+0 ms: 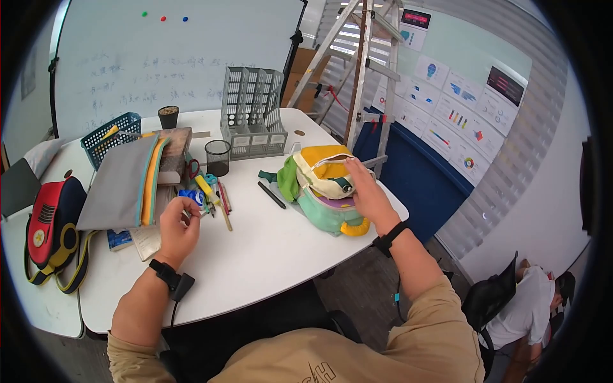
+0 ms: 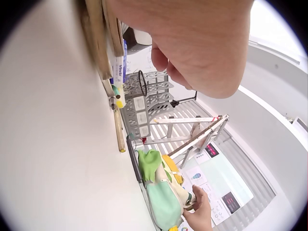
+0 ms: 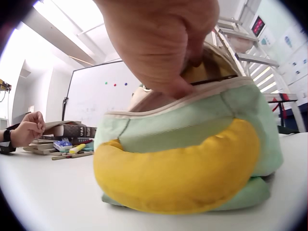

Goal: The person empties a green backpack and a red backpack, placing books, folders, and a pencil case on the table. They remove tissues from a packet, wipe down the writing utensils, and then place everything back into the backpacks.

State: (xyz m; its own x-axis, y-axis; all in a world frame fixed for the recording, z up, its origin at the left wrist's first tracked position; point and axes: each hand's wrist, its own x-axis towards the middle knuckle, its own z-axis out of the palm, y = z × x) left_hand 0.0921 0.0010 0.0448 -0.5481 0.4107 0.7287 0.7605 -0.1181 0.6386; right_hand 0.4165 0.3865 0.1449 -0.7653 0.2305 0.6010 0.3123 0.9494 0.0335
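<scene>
A small plush backpack [image 1: 325, 220] in mint, cream, yellow and green stands on the white table, unzipped at the top. A stuffed yellow banana [image 3: 178, 168] runs across its mint side. My right hand [image 1: 370, 195] holds the bag at its opening; in the right wrist view the thumb reaches over the mint rim, and the other fingers are partly hidden. In the left wrist view the right hand [image 2: 199, 211] grips the cream part. My left hand [image 1: 180, 230] hovers with loosely curled fingers, holding nothing, beside several pens [image 1: 223, 198] and a grey zip folder [image 1: 118, 182].
A black pen [image 1: 271, 195] lies left of the bag. Behind stand a mesh pen cup [image 1: 218, 159], a grey file rack [image 1: 252, 115] and a teal basket [image 1: 96, 150]. A red bag [image 1: 54, 217] sits at far left. A ladder [image 1: 354, 76] stands beyond the table; a person sits at right.
</scene>
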